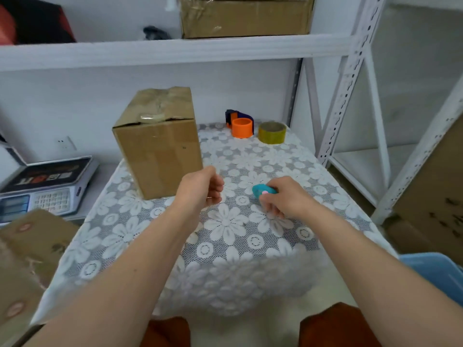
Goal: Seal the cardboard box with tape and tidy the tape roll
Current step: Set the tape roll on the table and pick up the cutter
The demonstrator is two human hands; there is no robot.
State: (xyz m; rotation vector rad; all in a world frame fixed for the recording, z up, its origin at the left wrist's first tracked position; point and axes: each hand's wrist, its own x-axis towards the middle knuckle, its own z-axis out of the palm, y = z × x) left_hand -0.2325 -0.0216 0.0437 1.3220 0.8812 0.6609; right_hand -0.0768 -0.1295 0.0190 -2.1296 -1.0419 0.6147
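A tall cardboard box [160, 139] stands upright on the left part of the table, its top flaps closed with a strip of clear tape across the seam. At the table's far edge lie a yellowish tape roll [272, 132] and an orange and purple tape dispenser [241, 125]. My left hand [203, 189] hovers just right of the box's lower corner, fingers loosely curled, holding nothing. My right hand [285, 199] rests on the table and grips a small teal cutter [263, 191] with a pink button.
A white floral lace cloth covers the table [233, 236]. A weighing scale [47, 184] sits on the left, cardboard boxes low on the left. White metal shelving [350, 78] stands behind and to the right, a blue bin [436, 274] at lower right.
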